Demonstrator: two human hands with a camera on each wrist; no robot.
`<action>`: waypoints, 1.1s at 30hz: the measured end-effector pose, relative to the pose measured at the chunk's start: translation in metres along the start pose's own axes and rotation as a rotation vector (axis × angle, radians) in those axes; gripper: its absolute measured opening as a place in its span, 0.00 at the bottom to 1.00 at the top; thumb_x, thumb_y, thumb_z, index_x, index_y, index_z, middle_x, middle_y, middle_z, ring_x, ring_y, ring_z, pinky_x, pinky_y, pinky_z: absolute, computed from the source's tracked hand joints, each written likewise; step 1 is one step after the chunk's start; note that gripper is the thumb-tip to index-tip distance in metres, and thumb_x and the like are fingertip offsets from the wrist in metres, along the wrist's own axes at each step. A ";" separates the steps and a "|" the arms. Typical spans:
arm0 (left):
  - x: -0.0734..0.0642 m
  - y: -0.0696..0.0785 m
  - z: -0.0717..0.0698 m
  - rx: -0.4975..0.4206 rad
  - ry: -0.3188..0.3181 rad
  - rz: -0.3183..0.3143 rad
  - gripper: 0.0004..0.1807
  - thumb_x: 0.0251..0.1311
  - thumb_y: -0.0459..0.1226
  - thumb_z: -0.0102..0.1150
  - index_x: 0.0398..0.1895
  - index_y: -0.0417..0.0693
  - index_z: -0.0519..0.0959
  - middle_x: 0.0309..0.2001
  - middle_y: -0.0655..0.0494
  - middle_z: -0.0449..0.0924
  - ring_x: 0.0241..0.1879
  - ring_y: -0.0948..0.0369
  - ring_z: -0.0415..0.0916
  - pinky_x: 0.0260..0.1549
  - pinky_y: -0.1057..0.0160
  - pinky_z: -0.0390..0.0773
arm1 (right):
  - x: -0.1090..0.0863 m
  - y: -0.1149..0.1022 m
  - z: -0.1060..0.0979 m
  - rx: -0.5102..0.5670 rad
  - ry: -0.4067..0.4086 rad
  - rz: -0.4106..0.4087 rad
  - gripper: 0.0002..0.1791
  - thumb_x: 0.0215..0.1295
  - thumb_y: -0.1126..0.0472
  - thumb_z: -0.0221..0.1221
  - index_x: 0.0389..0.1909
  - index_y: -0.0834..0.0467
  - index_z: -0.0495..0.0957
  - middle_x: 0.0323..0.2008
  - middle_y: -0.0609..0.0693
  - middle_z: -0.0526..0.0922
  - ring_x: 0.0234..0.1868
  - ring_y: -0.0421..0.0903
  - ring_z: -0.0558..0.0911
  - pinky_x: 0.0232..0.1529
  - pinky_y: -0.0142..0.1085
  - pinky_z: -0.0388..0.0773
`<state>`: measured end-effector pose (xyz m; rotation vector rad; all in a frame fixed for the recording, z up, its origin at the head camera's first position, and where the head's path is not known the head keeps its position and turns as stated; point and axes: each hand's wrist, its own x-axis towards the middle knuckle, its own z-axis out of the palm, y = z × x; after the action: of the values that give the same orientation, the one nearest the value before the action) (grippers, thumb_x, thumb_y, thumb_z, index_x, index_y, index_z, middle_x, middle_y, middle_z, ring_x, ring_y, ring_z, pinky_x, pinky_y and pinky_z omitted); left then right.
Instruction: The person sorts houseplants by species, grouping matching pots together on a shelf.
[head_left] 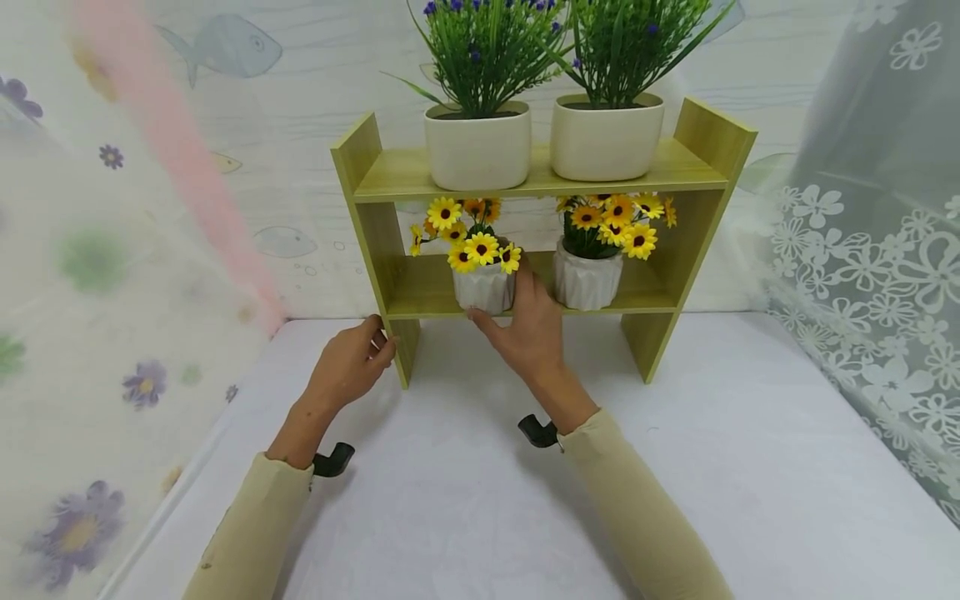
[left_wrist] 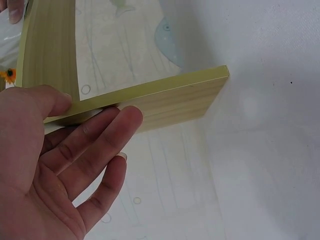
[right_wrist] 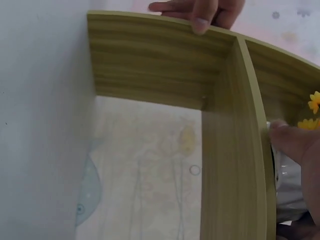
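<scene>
A two-tier wooden shelf [head_left: 366,237] stands against the back wall. On its lower board, to the left, sits a white ribbed flower pot [head_left: 480,292] with yellow artificial sunflowers. My right hand [head_left: 531,329] holds this pot from its right side, the thumb at the lower front, as the right wrist view also shows at the pot's wall [right_wrist: 287,185]; the other fingertips are partly hidden. At the shelf's left side panel [left_wrist: 175,97], my left hand [head_left: 347,367] grips the front edge, thumb on one face and fingers against the outer face.
A matching sunflower pot [head_left: 587,279] sits on the right of the lower board. Above, two larger white planters [head_left: 477,150] with tall green plants and purple flowers stand side by side. White cloth [head_left: 450,500] covers the table; a lace curtain [head_left: 885,275] hangs at right.
</scene>
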<state>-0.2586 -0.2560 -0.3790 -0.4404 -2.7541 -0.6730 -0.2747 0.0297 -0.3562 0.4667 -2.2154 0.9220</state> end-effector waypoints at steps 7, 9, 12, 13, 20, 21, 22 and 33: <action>-0.001 0.001 0.002 -0.014 -0.016 -0.016 0.11 0.72 0.45 0.53 0.45 0.49 0.73 0.35 0.56 0.81 0.33 0.58 0.79 0.29 0.59 0.77 | -0.004 0.005 -0.006 0.000 -0.054 -0.021 0.56 0.56 0.45 0.72 0.77 0.62 0.50 0.64 0.61 0.74 0.58 0.58 0.79 0.55 0.51 0.78; -0.001 0.000 0.003 -0.013 -0.018 -0.015 0.11 0.72 0.45 0.53 0.46 0.48 0.73 0.35 0.56 0.81 0.32 0.58 0.78 0.29 0.59 0.76 | -0.004 0.006 -0.007 0.002 -0.055 -0.024 0.55 0.57 0.45 0.71 0.76 0.62 0.51 0.62 0.62 0.75 0.57 0.58 0.79 0.54 0.51 0.78; -0.001 0.001 0.003 -0.010 -0.018 -0.010 0.10 0.72 0.45 0.53 0.45 0.48 0.73 0.35 0.56 0.81 0.32 0.58 0.78 0.30 0.59 0.76 | -0.004 0.006 -0.007 -0.004 -0.040 -0.023 0.54 0.57 0.45 0.71 0.76 0.61 0.53 0.60 0.61 0.78 0.55 0.57 0.81 0.51 0.51 0.80; -0.001 0.001 0.003 -0.009 -0.016 -0.007 0.10 0.72 0.45 0.53 0.45 0.48 0.73 0.35 0.56 0.81 0.32 0.58 0.78 0.30 0.59 0.76 | -0.004 0.007 -0.006 -0.014 -0.030 -0.022 0.54 0.56 0.44 0.72 0.76 0.61 0.54 0.59 0.61 0.79 0.54 0.57 0.82 0.50 0.51 0.80; -0.001 0.001 0.004 -0.012 -0.018 -0.011 0.10 0.72 0.44 0.53 0.46 0.48 0.73 0.35 0.56 0.80 0.32 0.57 0.78 0.30 0.59 0.76 | -0.006 0.009 -0.003 -0.035 0.009 -0.036 0.50 0.57 0.44 0.71 0.74 0.61 0.58 0.52 0.61 0.83 0.48 0.57 0.84 0.46 0.50 0.81; -0.001 0.001 0.004 -0.013 -0.020 -0.011 0.10 0.72 0.44 0.53 0.47 0.48 0.73 0.35 0.56 0.80 0.33 0.57 0.78 0.29 0.59 0.76 | -0.007 0.009 -0.004 -0.030 0.007 -0.036 0.50 0.58 0.45 0.71 0.74 0.61 0.58 0.52 0.61 0.83 0.48 0.57 0.84 0.46 0.49 0.81; -0.001 0.000 0.005 -0.013 -0.022 -0.008 0.11 0.73 0.44 0.52 0.47 0.48 0.73 0.35 0.55 0.80 0.33 0.57 0.78 0.29 0.60 0.76 | -0.007 0.010 -0.005 -0.022 0.002 -0.038 0.49 0.58 0.46 0.70 0.74 0.61 0.59 0.52 0.61 0.83 0.47 0.56 0.84 0.45 0.49 0.81; 0.000 -0.003 0.001 0.011 0.000 0.006 0.11 0.73 0.47 0.51 0.45 0.49 0.73 0.35 0.56 0.80 0.32 0.57 0.77 0.31 0.58 0.75 | -0.029 0.014 -0.033 -0.003 -0.133 -0.179 0.36 0.63 0.59 0.64 0.70 0.66 0.64 0.65 0.59 0.72 0.63 0.56 0.73 0.63 0.48 0.72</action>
<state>-0.2598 -0.2576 -0.3814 -0.4459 -2.7538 -0.6558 -0.2471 0.0647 -0.3667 0.7309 -2.2493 0.8133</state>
